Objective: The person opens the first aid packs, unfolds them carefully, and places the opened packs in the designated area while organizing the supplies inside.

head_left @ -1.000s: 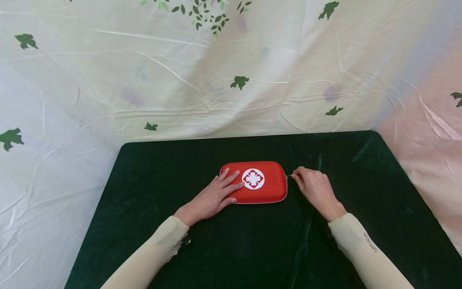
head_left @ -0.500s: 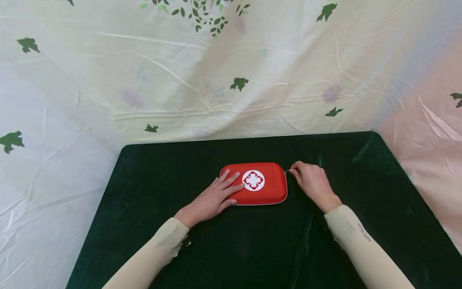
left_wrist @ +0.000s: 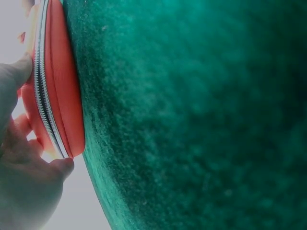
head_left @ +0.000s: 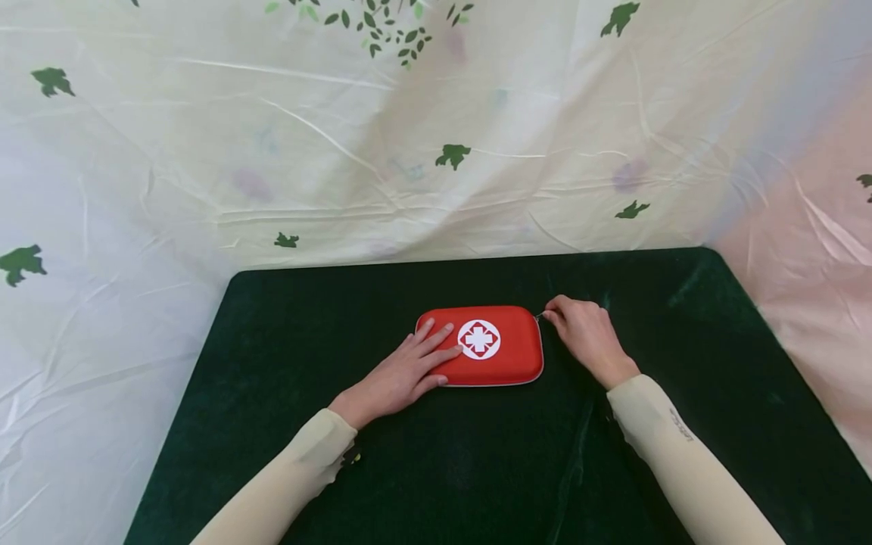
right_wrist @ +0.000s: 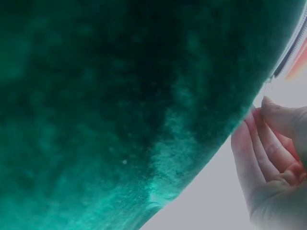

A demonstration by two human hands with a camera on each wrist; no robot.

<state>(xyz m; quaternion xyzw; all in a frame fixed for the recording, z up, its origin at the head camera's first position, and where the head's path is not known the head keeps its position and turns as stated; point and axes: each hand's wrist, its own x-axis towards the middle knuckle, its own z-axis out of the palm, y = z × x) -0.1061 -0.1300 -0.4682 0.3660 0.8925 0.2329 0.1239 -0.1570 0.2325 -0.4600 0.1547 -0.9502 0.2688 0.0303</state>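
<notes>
A red hard-shell first-aid case [head_left: 500, 363] with a white cross emblem lies flat on the table. My left hand [head_left: 403, 371] rests on its left end with the fingers spread and straight. Beyond the case's right edge, my right hand [head_left: 582, 333] pinches the zipper pull [right_wrist: 266, 86] between thumb and curled fingers, near the far right corner. The left wrist view shows the silver zipper [left_wrist: 42, 93] along the case's side, its two rows of teeth running apart with a dark gap between them. What the case contains is hidden.
Dark green velvet cloth [head_left: 450, 462] covers the table, whose far corners are rounded. Behind it hangs a pale, creased curtain [head_left: 327, 174] printed with green birds and leaves. It turns pinkish at the right.
My right hand has moved away from me, from beside the case's right edge to its far right corner, with the zipper pull. The left hand and the case stay put.
</notes>
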